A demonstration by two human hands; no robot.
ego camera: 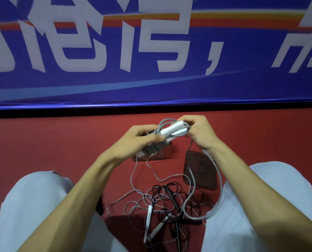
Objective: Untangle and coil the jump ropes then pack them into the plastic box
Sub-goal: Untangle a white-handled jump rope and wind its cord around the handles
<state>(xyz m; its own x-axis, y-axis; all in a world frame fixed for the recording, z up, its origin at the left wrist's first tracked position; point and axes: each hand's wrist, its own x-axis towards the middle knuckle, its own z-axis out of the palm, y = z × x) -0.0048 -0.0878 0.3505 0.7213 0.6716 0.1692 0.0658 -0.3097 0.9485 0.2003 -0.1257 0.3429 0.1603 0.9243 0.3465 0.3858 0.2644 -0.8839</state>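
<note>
Both hands clamped on a grey jump rope (152, 149), held just above the clear plastic box (163, 155)

From my end, the left hand (142, 138) is curled round the rope's wound coil and white handles (169, 130), and the right hand (198, 132) pinches the cord at their far end; nearer me than the box a tangle of black and grey ropes (169, 202) lies on the red floor (60, 142), a flat lid (200, 171) sits right of the box, and behind it hangs a blue banner (151, 86) with large white Chinese characters, cropped, then a comma

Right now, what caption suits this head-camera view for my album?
Left hand and right hand grip a grey jump rope looped round its white handles over tangled ropes on red carpet.
</note>
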